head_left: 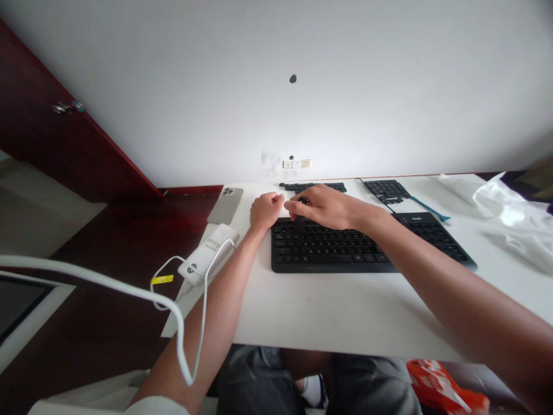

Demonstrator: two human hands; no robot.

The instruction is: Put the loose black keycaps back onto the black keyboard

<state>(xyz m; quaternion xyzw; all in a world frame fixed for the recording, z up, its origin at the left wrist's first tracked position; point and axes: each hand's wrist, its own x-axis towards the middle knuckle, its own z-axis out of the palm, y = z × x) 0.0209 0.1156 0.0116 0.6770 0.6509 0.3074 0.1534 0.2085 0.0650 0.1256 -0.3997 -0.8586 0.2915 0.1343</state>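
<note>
A black keyboard (341,266) lies on the white table in front of me, with most of its keys in place. My right hand (322,206) is over its upper left part, fingers closed around a small black tool (299,226) that points down at the keys. The tool's exact kind is unclear. Beside the keyboard's upper left corner, my left hand (265,211) rests curled into a fist. Its fingertips are turned inward, so whatever they may hold is hidden.
Loose black keys (337,187) and a black key panel (386,188) lie behind the keyboard, near a thin blue stick (432,210). A phone (226,206) and a white power bank (211,251) with a white cable (86,271) are at left. Clear plastic (514,202) lies right.
</note>
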